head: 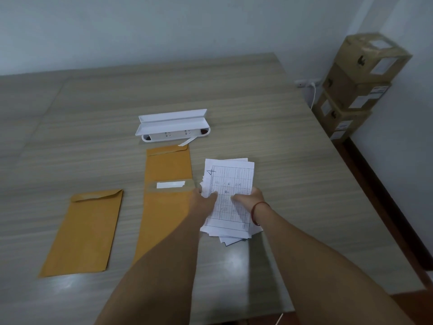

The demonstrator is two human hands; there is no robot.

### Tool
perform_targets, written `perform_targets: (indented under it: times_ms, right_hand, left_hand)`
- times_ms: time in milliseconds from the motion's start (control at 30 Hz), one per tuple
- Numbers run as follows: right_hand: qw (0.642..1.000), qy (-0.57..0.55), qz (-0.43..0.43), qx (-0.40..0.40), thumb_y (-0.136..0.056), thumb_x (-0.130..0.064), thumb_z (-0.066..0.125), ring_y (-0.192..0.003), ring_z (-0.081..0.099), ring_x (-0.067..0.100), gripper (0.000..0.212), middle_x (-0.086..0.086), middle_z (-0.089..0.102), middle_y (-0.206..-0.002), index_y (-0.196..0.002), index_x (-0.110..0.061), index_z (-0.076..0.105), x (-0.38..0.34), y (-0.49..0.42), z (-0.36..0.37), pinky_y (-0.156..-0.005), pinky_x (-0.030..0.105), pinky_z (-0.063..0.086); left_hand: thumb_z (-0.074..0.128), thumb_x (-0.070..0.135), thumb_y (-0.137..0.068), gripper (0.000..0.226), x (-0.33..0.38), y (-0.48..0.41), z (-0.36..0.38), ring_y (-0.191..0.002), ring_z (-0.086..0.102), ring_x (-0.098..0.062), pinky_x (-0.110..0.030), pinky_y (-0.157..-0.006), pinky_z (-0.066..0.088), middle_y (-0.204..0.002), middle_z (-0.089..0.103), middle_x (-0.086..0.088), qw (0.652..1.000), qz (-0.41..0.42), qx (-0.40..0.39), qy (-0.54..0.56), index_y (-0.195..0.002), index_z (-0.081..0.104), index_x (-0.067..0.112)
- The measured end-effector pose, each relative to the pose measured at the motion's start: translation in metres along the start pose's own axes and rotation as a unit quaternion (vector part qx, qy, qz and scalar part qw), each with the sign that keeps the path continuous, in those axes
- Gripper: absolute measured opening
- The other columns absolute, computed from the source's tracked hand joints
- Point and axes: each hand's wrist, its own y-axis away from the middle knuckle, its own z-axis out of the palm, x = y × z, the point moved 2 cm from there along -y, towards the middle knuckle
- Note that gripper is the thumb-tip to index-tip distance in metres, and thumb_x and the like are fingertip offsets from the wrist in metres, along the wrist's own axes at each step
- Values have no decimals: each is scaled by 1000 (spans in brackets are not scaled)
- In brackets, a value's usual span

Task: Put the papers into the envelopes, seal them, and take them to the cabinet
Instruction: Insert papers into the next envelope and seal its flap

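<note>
Papers (228, 181): stack at right, gripped by your left hand (203, 198) and right hand (248, 197). Envelopes (167, 207): three at left, middle flap open; filling, sealing, cabinet trip apparently remain.

Messy white papers (230, 181) lie beside the middle envelope (164, 219), its flap open. The left envelope (86, 233) and far envelope (168, 164) lie flat, brown.

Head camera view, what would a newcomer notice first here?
The left hand and right hand hold a stack of printed papers right of centre over the table. Left of it lie brown envelopes, and cardboard boxes stand stacked in the right corner.
</note>
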Motion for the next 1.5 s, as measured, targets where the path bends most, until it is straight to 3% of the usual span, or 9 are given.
perform_targets:
  times_ms: [133, 300, 500, 600, 700, 833, 967, 1167, 1500]
  right_hand:
    - [998, -40, -27, 26, -85, -1, 57, -84, 58, 17, 32, 5, 64, -103, -117, -7, 56, -13, 4, 19, -62, 20, 46]
    - [995, -62, -56, 46, -88, -7, 52, -84, 60, 19, 28, 7, 67, -106, -116, -11, 58, -27, 3, 53, -58, 21, 45]
    - [997, 49, -59, -9, -93, -25, 53, -95, 58, 19, 34, 6, 63, -120, -126, -14, 56, -37, 1, 92, -80, 28, 44]
    - [995, 92, -27, -33, -96, -20, 46, -92, 58, 20, 34, 8, 63, -118, -126, -11, 56, -42, -4, 108, -78, 28, 45]
    - [988, 137, 1, -68, -93, -9, 44, -75, 55, 17, 32, 8, 62, -100, -120, -3, 59, -44, -8, 119, -65, 24, 44]
    - [975, 192, 10, -107, -92, -6, 51, -93, 57, 22, 27, 6, 64, -106, -115, -4, 63, -43, -16, 119, -80, 27, 45]
    - [985, 169, -6, -22, -91, -10, 52, -103, 63, 29, 25, 10, 67, -112, -112, -7, 65, -45, -33, 125, -85, 33, 50]
    - [987, 29, -31, 155, -95, -7, 45, -81, 52, 21, 10, 10, 57, -96, -95, -4, 54, -66, -51, 133, -52, 23, 35]
    - [989, -31, -25, 141, -94, -9, 50, -95, 61, 23, 24, 15, 64, -115, -115, 2, 58, -60, -56, 151, -71, 27, 47]
  left_hand:
    - [62, 18, -87, 12, 10, 1, -23, -63, 55, -15, -27, -58, 46, -77, 60, -1, 999, 28, 3, 25, -93, 54, 10]
    - [63, 44, -87, 35, 6, -9, -60, -54, 45, -15, -25, -50, 38, -67, 51, -2, 998, 27, 28, 39, -93, 53, 11]
    - [50, 25, -98, 32, 12, -16, -91, -82, 57, -21, -28, -56, 48, -106, 58, -10, 998, -1, 50, 33, -125, 45, 8]
    - [45, 26, -100, 40, 12, -22, -103, -103, 57, -27, -39, -81, 52, -123, 53, -9, 996, 7, 89, 8, -134, 36, 7]
    - [45, 26, -100, 34, 10, -34, -114, -96, 58, -28, -43, -80, 53, -113, 56, -10, 995, 19, 96, -9, -127, 40, 7]
    - [45, 24, -100, 34, 8, -50, -124, -102, 58, -26, -41, -83, 53, -120, 55, -10, 997, 35, 64, -35, -130, 39, 9]
    - [49, 26, -98, 40, 5, -60, -130, -106, 56, -25, -40, -88, 51, -124, 55, -8, 993, 51, 72, -75, -132, 39, 8]
    - [64, 18, -82, 34, -14, -67, -146, -111, 50, -20, -33, -92, 46, -122, 51, -2, 944, 119, 30, -306, -114, 55, 16]
    - [89, 38, -57, 65, -12, -72, -144, -119, 38, -19, -33, -102, 40, -126, 42, 1, 885, 152, -61, -435, -110, 56, 22]
